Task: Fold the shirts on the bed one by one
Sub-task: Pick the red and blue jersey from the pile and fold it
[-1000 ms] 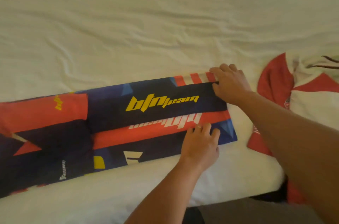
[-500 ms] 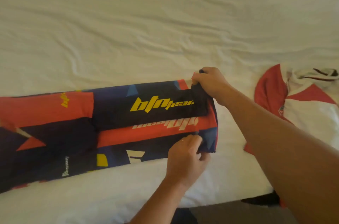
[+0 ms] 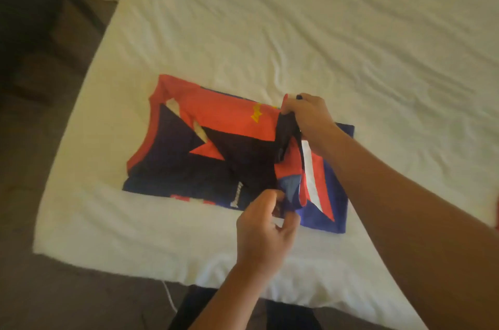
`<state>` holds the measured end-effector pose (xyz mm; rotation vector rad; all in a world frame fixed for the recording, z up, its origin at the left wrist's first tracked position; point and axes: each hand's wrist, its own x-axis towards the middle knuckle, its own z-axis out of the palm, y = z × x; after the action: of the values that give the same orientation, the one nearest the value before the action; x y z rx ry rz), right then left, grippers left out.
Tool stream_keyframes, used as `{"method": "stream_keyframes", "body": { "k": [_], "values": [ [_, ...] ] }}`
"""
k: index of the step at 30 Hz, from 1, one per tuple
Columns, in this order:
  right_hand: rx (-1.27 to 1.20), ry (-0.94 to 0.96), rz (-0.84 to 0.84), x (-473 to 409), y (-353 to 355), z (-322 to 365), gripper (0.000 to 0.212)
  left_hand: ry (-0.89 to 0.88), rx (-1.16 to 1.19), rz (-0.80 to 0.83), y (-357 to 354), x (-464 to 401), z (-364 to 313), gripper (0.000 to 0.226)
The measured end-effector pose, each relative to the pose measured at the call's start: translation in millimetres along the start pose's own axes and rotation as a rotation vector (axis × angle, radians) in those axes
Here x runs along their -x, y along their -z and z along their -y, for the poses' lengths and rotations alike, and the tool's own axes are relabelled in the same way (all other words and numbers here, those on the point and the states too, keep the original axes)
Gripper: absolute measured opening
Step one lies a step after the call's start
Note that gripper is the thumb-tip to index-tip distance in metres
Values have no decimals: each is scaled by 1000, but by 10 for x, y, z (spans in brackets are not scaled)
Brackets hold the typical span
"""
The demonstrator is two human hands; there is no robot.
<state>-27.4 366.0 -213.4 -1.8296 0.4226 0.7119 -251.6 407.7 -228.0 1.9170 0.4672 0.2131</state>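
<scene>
Two hands hold one shirt (image 3: 216,146), and you have it doubled over near the front edge of the bed (image 3: 270,32). Far left of your grip, past the mattress edge, dim floor (image 3: 40,289) and some dark furniture (image 3: 24,5) show; what that furniture is cannot be told. Moving in, the shirt's flat part lies to the left of both hands: an orange-red band along the far side with a yellow mark, dark navy below it, a red triangle in the middle, and small white lettering close to your left hand (image 3: 263,232).

That left hand is at the near edge of the shirt, its thumb and fingers curled and pinching a corner of the lifted blue fabric. Beyond it, on the far edge, your right hand (image 3: 307,119) grips a bunched dark fold, fingers closed over the cloth, holding it raised off the layer beneath. Between the two hands the raised flap stands up in a ridge, showing red, white and blue stripes on its underside.

Right of your grip, a blue panel of the same shirt lies flat on the wrinkled white sheet, partly under your right forearm. At the very right edge a sliver of red shows; too little to identify.
</scene>
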Motion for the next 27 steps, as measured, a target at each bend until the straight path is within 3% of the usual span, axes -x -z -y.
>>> {"method": "stream_keyframes", "body": {
  "k": [11,15,20,22,24,27],
  "values": [
    [72,14,-17,-183,-1856,288,14,247,2,-208,1362,-341,780,21],
    [154,21,-39,-234,-2182,367,19,401,126,-283,1556,-495,894,24],
    [5,-38,152,-149,-2310,431,11,684,246,-432,1687,-490,1055,22],
    [-14,28,76,-61,-2211,446,14,759,173,-479,1754,-437,1047,15],
    [193,217,-94,30,-2008,384,16,689,-83,-514,1790,-409,965,10],
    [495,490,-267,164,-1623,101,15,272,-349,-487,1702,-605,793,23]
  ]
}}
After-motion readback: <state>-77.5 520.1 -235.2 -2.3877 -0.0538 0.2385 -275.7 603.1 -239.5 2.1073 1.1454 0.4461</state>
